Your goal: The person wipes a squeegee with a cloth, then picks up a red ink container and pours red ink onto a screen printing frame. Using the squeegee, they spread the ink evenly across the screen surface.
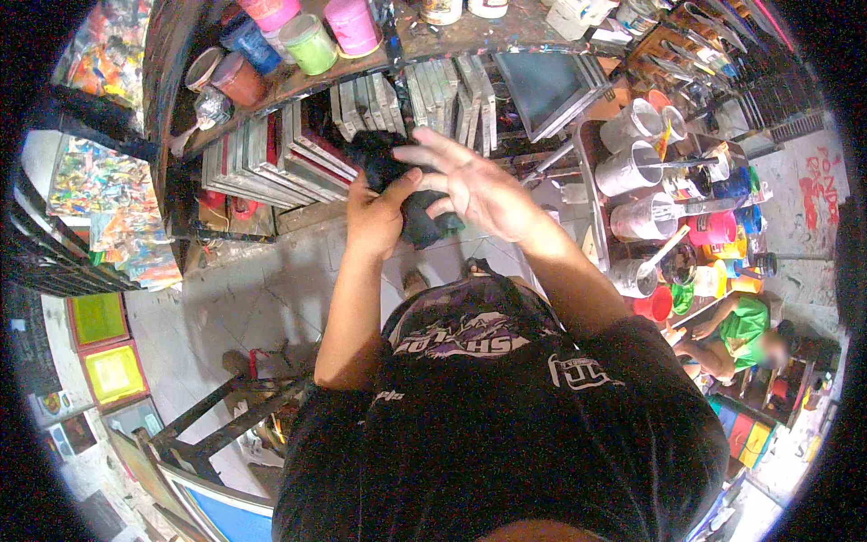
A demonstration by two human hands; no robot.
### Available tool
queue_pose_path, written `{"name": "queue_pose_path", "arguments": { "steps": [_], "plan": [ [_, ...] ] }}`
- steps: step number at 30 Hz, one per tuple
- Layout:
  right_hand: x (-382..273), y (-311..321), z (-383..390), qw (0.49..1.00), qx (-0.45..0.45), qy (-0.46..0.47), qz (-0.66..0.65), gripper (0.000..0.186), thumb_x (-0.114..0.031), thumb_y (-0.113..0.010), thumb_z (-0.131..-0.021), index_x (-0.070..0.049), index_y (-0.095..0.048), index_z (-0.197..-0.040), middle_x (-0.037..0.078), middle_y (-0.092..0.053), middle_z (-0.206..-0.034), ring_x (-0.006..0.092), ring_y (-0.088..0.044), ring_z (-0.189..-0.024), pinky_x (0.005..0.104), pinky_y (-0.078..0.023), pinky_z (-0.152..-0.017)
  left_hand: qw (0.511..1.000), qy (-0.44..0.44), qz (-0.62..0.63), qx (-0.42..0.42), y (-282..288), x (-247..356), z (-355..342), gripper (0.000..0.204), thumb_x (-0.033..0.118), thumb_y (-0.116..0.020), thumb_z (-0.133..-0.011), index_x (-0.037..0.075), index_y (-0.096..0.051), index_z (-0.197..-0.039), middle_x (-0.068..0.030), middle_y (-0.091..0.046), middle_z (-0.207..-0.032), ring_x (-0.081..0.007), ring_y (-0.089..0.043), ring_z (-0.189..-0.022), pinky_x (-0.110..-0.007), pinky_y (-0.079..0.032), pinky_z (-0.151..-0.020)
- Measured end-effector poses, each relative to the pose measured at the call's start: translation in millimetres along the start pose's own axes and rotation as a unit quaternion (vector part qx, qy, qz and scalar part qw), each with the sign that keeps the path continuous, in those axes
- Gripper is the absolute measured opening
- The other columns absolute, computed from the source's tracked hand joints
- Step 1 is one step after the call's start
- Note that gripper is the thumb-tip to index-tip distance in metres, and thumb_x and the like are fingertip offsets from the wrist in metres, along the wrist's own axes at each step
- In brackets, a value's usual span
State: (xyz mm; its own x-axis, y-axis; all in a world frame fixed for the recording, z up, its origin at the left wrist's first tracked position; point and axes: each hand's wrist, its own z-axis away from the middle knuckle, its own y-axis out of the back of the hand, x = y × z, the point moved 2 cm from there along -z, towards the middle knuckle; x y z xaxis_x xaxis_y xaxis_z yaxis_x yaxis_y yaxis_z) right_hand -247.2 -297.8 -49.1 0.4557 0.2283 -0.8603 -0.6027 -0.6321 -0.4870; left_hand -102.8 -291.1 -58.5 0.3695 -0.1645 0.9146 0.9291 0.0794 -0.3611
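Observation:
Near the top middle, a dark bunched cloth [424,226] hangs in front of the stacked frames. My left hand [379,212] grips it, thumb lying across the dark fabric. Just to its right, my right hand [465,185] is raised against the cloth with fingers spread and slightly bent, palm partly showing; its fingertips overlap the fabric, and I cannot tell how firmly they touch. Behind both hands, screen frames [262,163] stand upright in a row on the lower shelf.
Paint tubs [312,50] line the shelf above. A rack of cups and jars [632,172] stands at the right, with a person in green [742,339] beyond it. A dark stand [217,411] is at lower left, colored screens [113,370] at far left, tiled floor [253,298] below.

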Motion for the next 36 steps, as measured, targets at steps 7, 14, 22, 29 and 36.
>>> {"name": "queue_pose_path", "arguments": {
  "steps": [7,14,22,29,36],
  "plan": [
    [56.1,30.7,13.6,0.837,0.058,0.041,0.543,0.063,-0.017,-0.061,-0.078,-0.008,-0.034,-0.135,0.020,-0.039,-0.133,0.0375,-0.035,-0.124,0.0431,-0.028,-0.103,0.959,0.246,0.114,-0.077,31.8,-70.1,-12.6,0.034,0.015,-0.057,-0.077,0.003,-0.053,-0.108,-0.0088,-0.060,-0.097,-0.0214,-0.059,-0.088,-0.035,-0.049,-0.075],
    [87.8,91.6,28.2,0.822,0.243,-0.012,0.514,0.035,0.000,-0.060,-0.073,-0.003,-0.055,-0.107,0.021,-0.061,-0.094,0.0372,-0.059,-0.090,0.0399,-0.047,-0.079,0.984,0.159,-0.080,0.002,57.9,-114.0,-20.5,0.020,0.012,-0.064,-0.080,-0.003,-0.060,-0.092,-0.0085,-0.064,-0.078,-0.0176,-0.060,-0.066,-0.028,-0.051,-0.056],
    [42.0,180.7,-71.7,0.740,0.249,0.117,0.614,0.038,-0.015,-0.071,-0.070,-0.006,-0.058,-0.105,0.017,-0.061,-0.097,0.0321,-0.060,-0.092,0.0379,-0.047,-0.079,0.938,0.242,-0.127,0.211,126.5,-111.3,0.0,0.037,0.035,-0.068,-0.077,0.003,-0.061,-0.095,-0.0074,-0.064,-0.088,-0.0173,-0.061,-0.075,-0.031,-0.047,-0.065],
    [112.1,271.3,-188.4,0.507,0.044,-0.192,0.840,0.070,-0.049,-0.050,-0.084,-0.016,-0.026,-0.140,0.007,-0.016,-0.147,0.0294,-0.021,-0.133,0.0540,-0.017,-0.106,0.904,0.312,-0.058,0.285,159.7,-164.0,63.2,0.048,0.044,-0.059,-0.080,0.005,-0.056,-0.108,-0.0109,-0.063,-0.099,-0.0207,-0.060,-0.087,-0.035,-0.044,-0.073],
    [158.5,271.4,-165.6,0.577,0.147,-0.052,0.802,0.055,-0.034,-0.057,-0.083,-0.019,-0.039,-0.133,0.011,-0.034,-0.140,0.0350,-0.032,-0.126,0.0501,-0.027,-0.101,0.907,0.272,-0.044,0.319,214.4,-207.6,133.9,0.036,0.028,-0.056,-0.082,0.006,-0.058,-0.109,-0.0072,-0.064,-0.098,-0.0189,-0.061,-0.084,-0.033,-0.045,-0.071]
  ]
}}
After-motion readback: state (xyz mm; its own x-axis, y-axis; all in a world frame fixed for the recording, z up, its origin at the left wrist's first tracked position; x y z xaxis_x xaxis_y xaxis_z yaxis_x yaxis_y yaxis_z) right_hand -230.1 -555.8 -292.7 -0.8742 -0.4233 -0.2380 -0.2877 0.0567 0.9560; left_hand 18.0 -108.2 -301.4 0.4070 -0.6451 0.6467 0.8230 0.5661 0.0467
